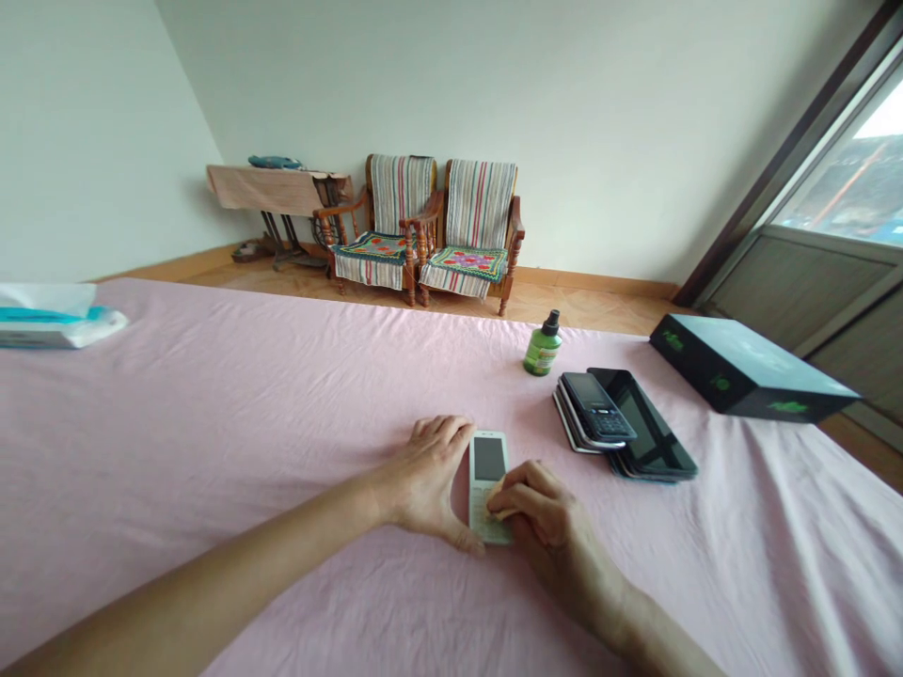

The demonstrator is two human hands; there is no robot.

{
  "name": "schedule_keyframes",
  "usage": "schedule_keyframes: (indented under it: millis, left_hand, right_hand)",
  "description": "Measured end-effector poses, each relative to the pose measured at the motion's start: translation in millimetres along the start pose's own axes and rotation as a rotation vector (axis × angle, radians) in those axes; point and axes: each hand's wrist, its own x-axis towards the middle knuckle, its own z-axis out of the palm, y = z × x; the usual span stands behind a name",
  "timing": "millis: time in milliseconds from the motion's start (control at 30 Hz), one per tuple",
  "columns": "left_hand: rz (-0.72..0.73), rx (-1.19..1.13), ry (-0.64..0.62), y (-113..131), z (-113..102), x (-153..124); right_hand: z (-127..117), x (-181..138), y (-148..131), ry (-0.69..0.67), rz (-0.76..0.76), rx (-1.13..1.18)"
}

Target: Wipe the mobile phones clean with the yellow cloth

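Spread left hand (427, 484) braces slim white plastic keypad phone (487, 473), likely against sliding; right hand (554, 517) pinches crumpled cream wad (499, 513) at keys (479, 515)

Two hands (427, 480), one white phone (488, 461). Right: stacked phones (599, 406), number unclear; one bottle (542, 352), one box (734, 395). Far: two armchairs (474, 212).

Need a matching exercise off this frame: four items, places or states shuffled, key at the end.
Items
1. White keypad phone with dark screen
2. Green spray bottle with black top
3. Black box with green lettering
4. White-and-teal tissue pack

Places or states
A. Rightmost on the pink cloth
B. Upright, just beyond the stacked phones
C. Cut off by the picture's left edge
D. Between the left hand and right hand

Pairs: 1-D, 2-B, 3-A, 4-C
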Motion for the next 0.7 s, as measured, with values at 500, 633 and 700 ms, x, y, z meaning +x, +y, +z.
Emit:
schedule_keyframes:
  millis: [500, 633, 700]
  left_hand:
    - [0.023, -0.018, 0.068, -5, 8, -5]
    - [0.015, -0.024, 0.070, -7, 10, -5]
    - [0.013, -0.030, 0.068, -8, 10, -6]
  right_hand:
    - [2, 1, -20, -0.092, -0.070, -0.213]
    - [-1, -6, -24, -0.135, -0.041, -0.142]
    - [-6, -8, -22, -0.137, 0.021, -0.053]
